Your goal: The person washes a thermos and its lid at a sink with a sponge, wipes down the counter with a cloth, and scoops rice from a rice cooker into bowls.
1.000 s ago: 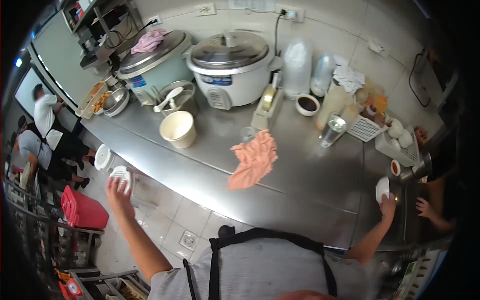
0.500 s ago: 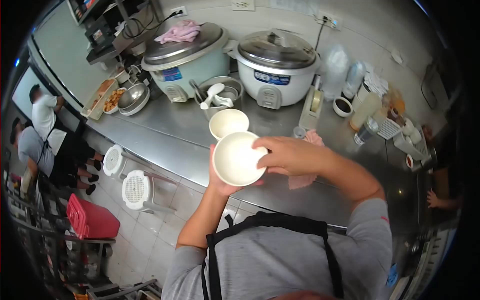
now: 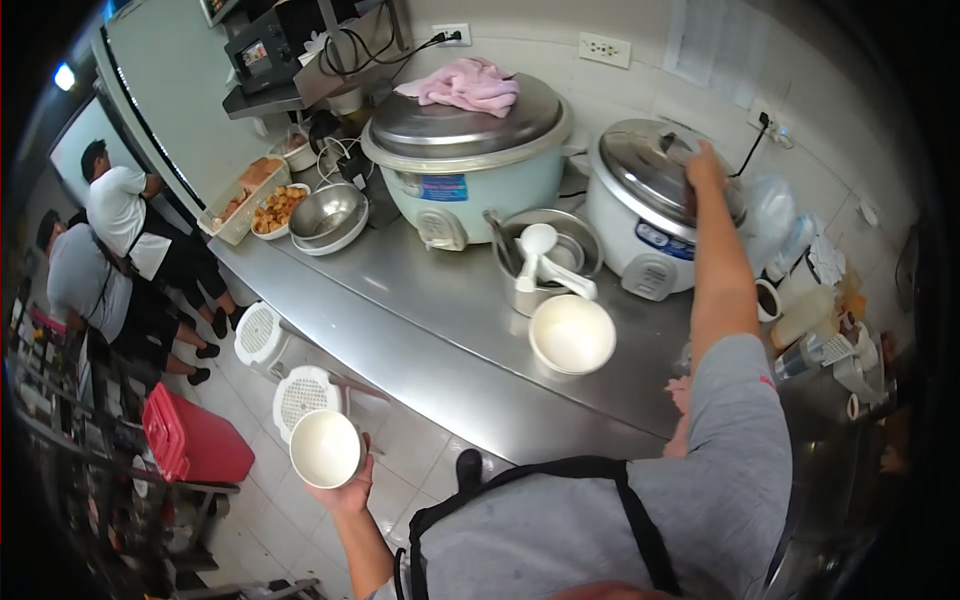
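My left hand (image 3: 350, 490) is wrapped round a white bowl (image 3: 327, 449), held above the floor off the counter's front edge. The bowl looks bare inside. My right hand (image 3: 706, 168) reaches to the handle of the metal lid (image 3: 640, 165) on the white rice cooker (image 3: 640, 235); its fingers are partly hidden. A second white bowl (image 3: 572, 335) stands on the steel counter. Behind that bowl, a metal pot (image 3: 510, 285) holds a white rice paddle (image 3: 538, 245) and another white utensil.
A large pale green rice cooker (image 3: 450, 200) bears a pink cloth (image 3: 465, 85). Further left are a bowl of browned pieces (image 3: 280, 212) and a metal bowl (image 3: 328, 215). White stools (image 3: 300, 395) and a red bin (image 3: 195, 435) stand on the floor; two people (image 3: 120, 215) are beyond.
My hands have parted. My left hand has carried the bowl left, away from the counter. My right hand has left the bowl and stretched to the rice cooker lid. The view has turned.
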Tool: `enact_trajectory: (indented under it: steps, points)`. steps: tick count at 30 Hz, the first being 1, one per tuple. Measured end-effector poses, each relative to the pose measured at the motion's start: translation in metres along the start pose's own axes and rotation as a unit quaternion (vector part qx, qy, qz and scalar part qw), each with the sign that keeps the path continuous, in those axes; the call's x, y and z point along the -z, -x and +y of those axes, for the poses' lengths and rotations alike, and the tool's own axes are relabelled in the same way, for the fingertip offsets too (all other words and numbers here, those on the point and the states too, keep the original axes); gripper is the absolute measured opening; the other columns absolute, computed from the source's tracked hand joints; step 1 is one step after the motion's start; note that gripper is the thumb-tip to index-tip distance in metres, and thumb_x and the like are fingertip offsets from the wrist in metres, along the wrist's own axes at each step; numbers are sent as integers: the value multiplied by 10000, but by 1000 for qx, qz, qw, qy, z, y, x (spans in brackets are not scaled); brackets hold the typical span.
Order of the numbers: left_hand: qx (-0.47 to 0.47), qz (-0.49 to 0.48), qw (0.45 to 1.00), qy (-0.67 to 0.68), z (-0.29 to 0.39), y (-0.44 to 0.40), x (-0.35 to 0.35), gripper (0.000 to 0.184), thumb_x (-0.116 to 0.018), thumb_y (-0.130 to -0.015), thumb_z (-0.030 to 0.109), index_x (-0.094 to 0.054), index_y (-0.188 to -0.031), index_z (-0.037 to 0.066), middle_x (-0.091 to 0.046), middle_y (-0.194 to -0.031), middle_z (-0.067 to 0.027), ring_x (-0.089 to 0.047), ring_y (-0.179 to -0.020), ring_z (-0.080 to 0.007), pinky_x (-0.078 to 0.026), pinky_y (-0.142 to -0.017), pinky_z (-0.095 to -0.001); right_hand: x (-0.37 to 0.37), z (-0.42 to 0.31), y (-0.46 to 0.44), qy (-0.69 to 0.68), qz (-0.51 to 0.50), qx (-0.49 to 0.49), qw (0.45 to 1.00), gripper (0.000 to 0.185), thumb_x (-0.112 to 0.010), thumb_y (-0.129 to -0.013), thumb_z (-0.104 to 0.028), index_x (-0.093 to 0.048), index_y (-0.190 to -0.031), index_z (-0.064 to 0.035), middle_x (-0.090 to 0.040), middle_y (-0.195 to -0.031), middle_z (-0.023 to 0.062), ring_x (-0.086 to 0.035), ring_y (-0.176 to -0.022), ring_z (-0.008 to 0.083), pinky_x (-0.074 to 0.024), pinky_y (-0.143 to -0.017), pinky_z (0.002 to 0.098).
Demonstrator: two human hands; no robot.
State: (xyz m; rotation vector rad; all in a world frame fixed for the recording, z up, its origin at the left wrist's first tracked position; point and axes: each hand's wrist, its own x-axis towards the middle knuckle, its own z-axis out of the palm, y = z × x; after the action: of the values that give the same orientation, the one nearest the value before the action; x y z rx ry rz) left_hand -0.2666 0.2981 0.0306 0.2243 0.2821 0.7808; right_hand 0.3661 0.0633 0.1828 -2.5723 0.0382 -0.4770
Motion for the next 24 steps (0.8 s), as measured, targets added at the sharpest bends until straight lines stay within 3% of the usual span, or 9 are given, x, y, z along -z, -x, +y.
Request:
enact_trajectory:
  steps: [4, 7, 9, 10, 13, 14, 17, 21, 24]
  points:
    - [-84, 17, 995, -42, 73, -47, -10, 531, -370, -789, 497, -434, -1172, 135, -487, -1143, -125, -480, -998, -393, -457, -762, -504, -32, 31, -66, -69, 59, 42, 995, 483, -555, -698, -221, -457, -1167, -161, -518, -1124, 126, -471, -1068, 268, -311, -897, 412]
    - [-114, 46, 989, -80, 121, -84, -6, 568, -369, -795, 514, -405, -1191, 108, -475, -1150, -153, -491, -992, -384, -465, -763, -495, -27, -9, -73, -282, 147, 178, 931, 421, -555, -687, -136, -509, -1104, -127, -553, -1053, 127, -507, -1004, 258, -365, -850, 341]
    - [-130, 48, 988, -70, 138, -109, -12, 627, -363, -777, 553, -378, -1214, 102, -483, -1140, -156, -504, -971, -394, -484, -703, -498, -6, -97, -30, -324, 96, 133, 932, 378, -547, -680, -96, -536, -1058, -92, -565, -1002, 125, -515, -967, 247, -388, -819, 295]
    - [-137, 50, 987, -65, 143, -120, -15, 657, -360, -769, 572, -364, -1225, 99, -487, -1135, -158, -510, -960, -399, -494, -673, -499, -13, -132, -25, -326, 73, 177, 926, 391, -535, -680, -98, -525, -1070, -84, -558, -997, 127, -515, -951, 238, -383, -825, 305]
    - [-135, 7, 990, -40, 147, -144, -20, 634, -366, -788, 529, -342, -1241, 86, -438, -1186, -181, -473, -1010, -409, -479, -720, -501, -58, -238, -14, -342, 41, 194, 918, 420, -509, -677, -99, -507, -1097, -95, -561, -982, 150, -529, -928, 236, -407, -799, 309]
    - [-131, 1, 991, -31, 147, -150, -20, 630, -367, -791, 520, -336, -1246, 85, -424, -1199, -188, -463, -1024, -411, -476, -728, -501, -67, -269, -5, -361, -23, 176, 915, 422, -507, -676, -101, -510, -1098, -107, -556, -994, 149, -527, -933, 226, -410, -793, 303]
    - [-113, -27, 993, -19, 147, -158, -1, 622, -369, -801, 492, -315, -1258, 75, -381, -1230, -209, -422, -1068, -419, -462, -755, -511, -114, -329, -6, -244, -16, 205, 948, 420, -524, -701, -144, -508, -1116, -207, -536, -1094, 108, -489, -1039, 270, -386, -865, 338]
    - [-115, 17, 993, -27, 151, -157, 28, 609, -380, -810, 456, -310, -1253, 44, -364, -1240, -218, -383, -1102, -421, -430, -801, -528, -146, -342, 1, -97, -9, 248, 964, 401, -487, -743, -209, -488, -1144, -228, -522, -1126, 67, -471, -1069, 253, -377, -880, 327]
    - [-108, 9, 993, -46, 154, -157, 39, 592, -391, -816, 435, -324, -1241, 28, -379, -1228, -215, -391, -1097, -414, -421, -824, -517, -116, -334, 10, 21, -11, 292, 956, 319, -464, -747, -242, -560, -1048, -195, -586, -980, 93, -542, -946, 273, -429, -802, 347]
